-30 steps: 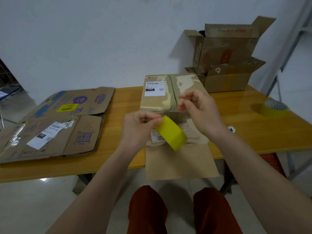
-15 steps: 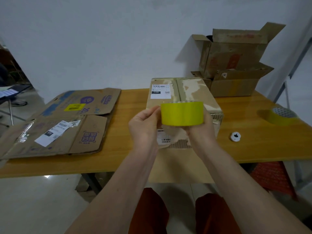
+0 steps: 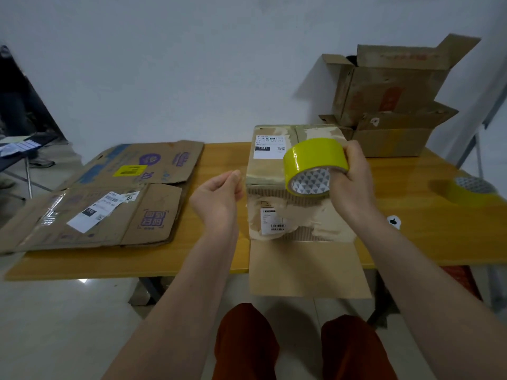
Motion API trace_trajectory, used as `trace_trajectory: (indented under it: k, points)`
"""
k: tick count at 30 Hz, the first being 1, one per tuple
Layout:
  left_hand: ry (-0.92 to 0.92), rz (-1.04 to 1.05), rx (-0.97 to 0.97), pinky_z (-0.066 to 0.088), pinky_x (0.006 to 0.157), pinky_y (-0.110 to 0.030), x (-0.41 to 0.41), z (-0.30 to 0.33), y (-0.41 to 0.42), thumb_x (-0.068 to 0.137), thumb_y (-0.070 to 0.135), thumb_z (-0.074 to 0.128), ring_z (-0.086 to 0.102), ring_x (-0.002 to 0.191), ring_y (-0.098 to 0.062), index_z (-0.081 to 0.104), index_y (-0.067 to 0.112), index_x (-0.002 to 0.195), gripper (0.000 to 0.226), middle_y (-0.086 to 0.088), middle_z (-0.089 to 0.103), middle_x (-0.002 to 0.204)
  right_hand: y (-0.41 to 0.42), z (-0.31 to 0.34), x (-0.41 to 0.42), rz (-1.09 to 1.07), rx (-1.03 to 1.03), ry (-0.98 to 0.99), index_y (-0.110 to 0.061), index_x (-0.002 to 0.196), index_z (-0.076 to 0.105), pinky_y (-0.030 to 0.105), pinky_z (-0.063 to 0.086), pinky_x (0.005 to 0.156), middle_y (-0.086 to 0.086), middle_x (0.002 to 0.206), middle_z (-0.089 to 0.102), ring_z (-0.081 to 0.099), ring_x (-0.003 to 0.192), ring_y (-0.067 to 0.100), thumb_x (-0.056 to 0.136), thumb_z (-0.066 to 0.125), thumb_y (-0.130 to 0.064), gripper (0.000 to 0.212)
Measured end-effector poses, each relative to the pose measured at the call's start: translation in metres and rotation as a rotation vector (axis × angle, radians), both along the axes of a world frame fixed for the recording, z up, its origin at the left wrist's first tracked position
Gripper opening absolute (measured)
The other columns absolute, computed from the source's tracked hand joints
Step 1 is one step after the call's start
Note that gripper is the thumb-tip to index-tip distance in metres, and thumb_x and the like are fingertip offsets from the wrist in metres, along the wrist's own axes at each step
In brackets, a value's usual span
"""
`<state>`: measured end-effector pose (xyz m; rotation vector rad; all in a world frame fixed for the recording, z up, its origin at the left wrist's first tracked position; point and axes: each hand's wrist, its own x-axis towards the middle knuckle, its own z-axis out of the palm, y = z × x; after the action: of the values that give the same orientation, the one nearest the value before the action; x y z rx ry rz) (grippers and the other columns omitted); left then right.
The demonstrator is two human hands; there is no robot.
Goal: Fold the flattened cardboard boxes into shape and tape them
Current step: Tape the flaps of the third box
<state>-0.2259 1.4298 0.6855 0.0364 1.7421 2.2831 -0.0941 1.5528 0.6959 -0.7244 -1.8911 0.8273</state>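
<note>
My right hand (image 3: 354, 182) grips a roll of yellow tape (image 3: 312, 160) and holds it tilted above the near top edge of a folded cardboard box (image 3: 270, 175). The box stands on the wooden table (image 3: 428, 242), its top flaps closed, and one loose flap (image 3: 304, 270) hangs over the table's front edge. My left hand (image 3: 219, 196) hovers just left of the box. Its thumb and forefinger are drawn together; no tape strip shows between them and the roll. Two flattened cardboard boxes (image 3: 109, 212) lie on the table's left side.
A second yellow tape roll (image 3: 469, 190) lies at the table's right end. A small white object (image 3: 393, 222) sits near my right forearm. Two open cardboard boxes (image 3: 392, 105) are stacked at the back right against the wall. My knees are below the table edge.
The roll was held between both hands in front of the box. Now my right hand alone holds it, tilted and further right, while my left hand has let go and drawn away left.
</note>
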Motion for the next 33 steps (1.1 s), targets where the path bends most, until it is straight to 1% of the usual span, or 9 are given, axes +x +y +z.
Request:
trace_trajectory:
  k: [2,6,13,17,21,25,28,31,33]
  points:
    - [-0.012,0.006,-0.001,0.055,0.060,-0.015,0.000,-0.002,0.003,0.081,0.009,0.076,0.068,0.062,-0.004,0.073,0.013,0.084,0.007,0.001,0.072,0.074,0.006,0.007,-0.005,0.022,0.020,-0.021,-0.005,0.102,0.047,0.043,0.043,0.068,0.016,0.093,0.057,0.054,0.087,0.029,0.087,0.040,0.004,0.019]
    - [-0.033,0.010,-0.025,0.053,0.056,-0.014,-0.005,-0.007,0.010,0.080,0.008,0.078,0.065,0.053,-0.001,0.074,0.008,0.085,0.007,0.001,0.071,0.068,0.020,0.006,-0.015,0.025,0.038,-0.144,-0.005,0.101,0.048,0.044,0.045,0.069,0.015,0.087,0.059,0.056,0.083,0.030,0.089,0.039,0.003,0.016]
    - [-0.050,0.027,-0.047,0.053,0.057,-0.014,-0.009,-0.018,0.012,0.079,0.011,0.078,0.066,0.056,-0.002,0.072,0.016,0.078,0.009,0.004,0.071,0.070,0.025,0.003,-0.020,-0.007,0.064,-0.203,-0.011,0.093,0.046,0.043,0.045,0.065,0.018,0.087,0.060,0.056,0.081,0.033,0.091,0.039,0.002,0.014]
    - [-0.070,0.024,-0.021,0.054,0.059,-0.015,-0.007,-0.022,0.011,0.080,0.011,0.078,0.069,0.062,-0.004,0.074,0.014,0.083,0.006,0.003,0.073,0.073,0.028,0.003,-0.021,0.014,0.065,-0.221,-0.007,0.095,0.048,0.041,0.044,0.062,0.020,0.088,0.060,0.055,0.082,0.035,0.094,0.038,0.000,0.012]
    - [-0.064,0.054,0.040,0.059,0.066,-0.022,-0.005,-0.020,0.011,0.081,0.007,0.076,0.073,0.072,-0.011,0.074,0.008,0.085,0.005,-0.001,0.074,0.075,0.030,-0.001,-0.020,0.038,0.054,-0.180,-0.005,0.104,0.051,0.032,0.041,0.060,0.014,0.083,0.061,0.057,0.080,0.030,0.097,0.040,-0.003,0.013]
    - [-0.018,0.061,0.069,0.059,0.068,-0.024,-0.006,-0.015,0.010,0.081,0.007,0.076,0.073,0.074,-0.015,0.071,0.009,0.081,0.005,-0.006,0.074,0.078,0.030,-0.001,-0.020,0.043,0.054,-0.155,-0.006,0.107,0.052,0.025,0.040,0.060,0.009,0.081,0.061,0.057,0.079,0.023,0.098,0.041,-0.003,0.015]
    - [-0.059,0.055,0.057,0.060,0.068,-0.025,-0.009,-0.020,0.009,0.082,0.006,0.075,0.074,0.075,-0.016,0.071,0.009,0.081,0.005,-0.008,0.074,0.081,0.029,0.003,-0.025,0.047,0.114,-0.216,-0.006,0.102,0.051,0.032,0.041,0.062,0.013,0.085,0.060,0.055,0.080,0.027,0.095,0.040,-0.001,0.014]
    - [-0.107,0.054,0.054,0.060,0.067,-0.025,-0.012,-0.028,0.010,0.083,0.006,0.074,0.074,0.073,-0.016,0.070,0.009,0.082,0.005,-0.009,0.074,0.081,0.029,0.008,-0.031,0.028,0.203,-0.275,-0.006,0.099,0.051,0.041,0.044,0.070,0.015,0.086,0.059,0.053,0.083,0.030,0.093,0.042,-0.003,0.012]
    - [-0.146,0.047,0.065,0.058,0.064,-0.022,-0.012,-0.033,0.012,0.083,0.006,0.075,0.073,0.070,-0.014,0.070,0.008,0.083,0.005,-0.007,0.074,0.079,0.030,0.009,-0.032,0.019,0.214,-0.293,-0.007,0.100,0.051,0.042,0.045,0.070,0.015,0.087,0.059,0.053,0.084,0.031,0.094,0.042,-0.004,0.011]
